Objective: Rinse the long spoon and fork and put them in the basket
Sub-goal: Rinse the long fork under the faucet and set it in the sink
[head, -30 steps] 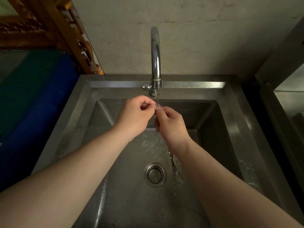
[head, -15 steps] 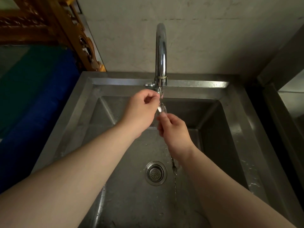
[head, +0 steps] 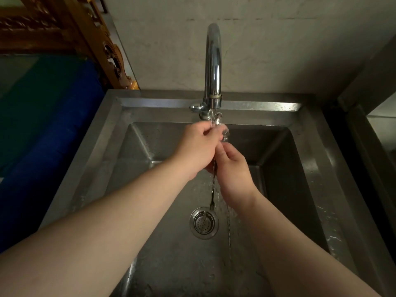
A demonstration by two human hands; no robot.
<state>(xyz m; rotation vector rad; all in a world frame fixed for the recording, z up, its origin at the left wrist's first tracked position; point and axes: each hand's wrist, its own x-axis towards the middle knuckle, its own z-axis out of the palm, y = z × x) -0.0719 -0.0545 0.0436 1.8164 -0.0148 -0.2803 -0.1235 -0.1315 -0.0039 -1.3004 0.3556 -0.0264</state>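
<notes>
Both of my hands are over the steel sink (head: 162, 103), right under the tap's outlet. My left hand (head: 196, 150) pinches the top end of a long thin metal utensil, and a shiny spoon bowl (head: 225, 131) shows just past its fingertips. My right hand (head: 235, 174) is shut on the stem a little lower. The twisted stem (head: 213, 187) hangs down between my hands and ends in small prongs above the drain. Whether I hold one utensil or two together I cannot tell. Water runs over them. No basket is in view.
The tall chrome tap (head: 213, 67) rises from the sink's back rim. A round drain strainer (head: 204, 222) sits in the wet basin floor. To the left lie a blue and green surface (head: 49, 125) and carved wooden furniture (head: 90, 35). A steel counter edge (head: 364, 146) stands on the right.
My hands have risen toward the tap's outlet. The spoon bowl has come into view above my left fingers, and the hanging stem now shows more of its length over the drain.
</notes>
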